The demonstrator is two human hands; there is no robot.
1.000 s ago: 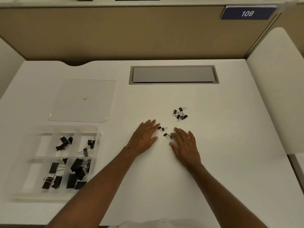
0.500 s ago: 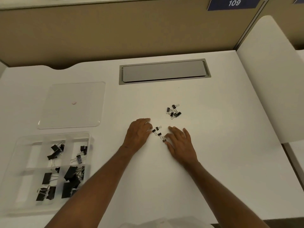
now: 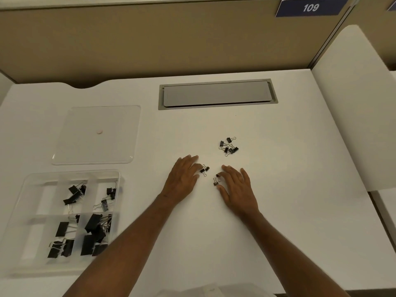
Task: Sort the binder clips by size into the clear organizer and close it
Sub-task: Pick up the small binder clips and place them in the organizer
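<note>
Small black binder clips lie on the white desk: a loose pile (image 3: 228, 146) beyond my hands, a pair (image 3: 205, 170) at my left fingertips, and another pair (image 3: 216, 180) between my right thumb and fingers. My left hand (image 3: 183, 179) rests on the desk with bent fingers touching its pair. My right hand (image 3: 237, 186) lies palm down, its fingertips against its pair. The clear organizer (image 3: 32, 211) sits at the front left with larger clips in several compartments, and my left forearm covers its near right corner. Its clear lid (image 3: 96, 136) lies flat behind it.
A grey cable hatch (image 3: 216, 94) is set into the desk at the back. A tan partition (image 3: 150, 39) with a blue "109" label (image 3: 310, 7) closes the rear. A white side panel (image 3: 347, 108) bounds the right edge.
The view shifted slightly. My left fingers curled in onto the nearer pair of clips. My right hand closed in on the other pair, and the two pairs now lie a little further apart.
</note>
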